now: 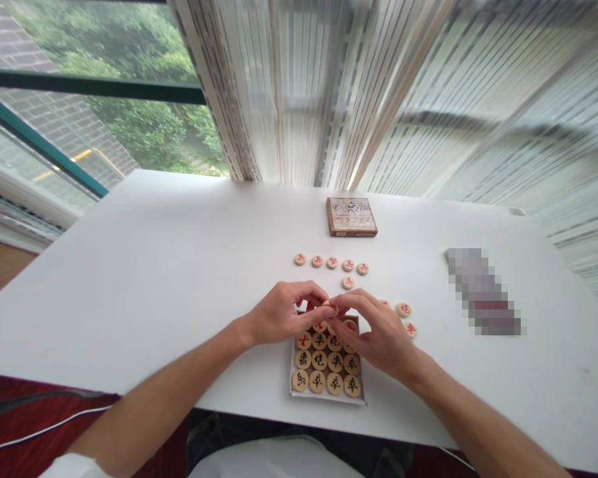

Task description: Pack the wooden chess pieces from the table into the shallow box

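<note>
Both my hands meet over the far end of an open box (pixel 294 382) of round wooden Chinese chess pieces. Between the fingertips of my left hand (pixel 299 309) and my right hand (pixel 371 325) is one chess piece (pixel 330 305), its marking hidden. Both hands are closed on it. In the box, pieces with black characters (pixel 334 383) fill the near rows, and red ones (pixel 303 340) lie toward the far end, partly under my hands. Beyond them a row of red soldier pieces (pixel 332 263) lies on the table, with a red horse piece (pixel 347 283) just below.
More red pieces (pixel 403 309) lie right of my right hand, one partly hidden behind it. The chess set's lid (pixel 352 216) rests farther back on the white table (pixel 179 252). A blurred-out flat object (pixel 483 292) is at the right. Curtains and a window stand behind the table.
</note>
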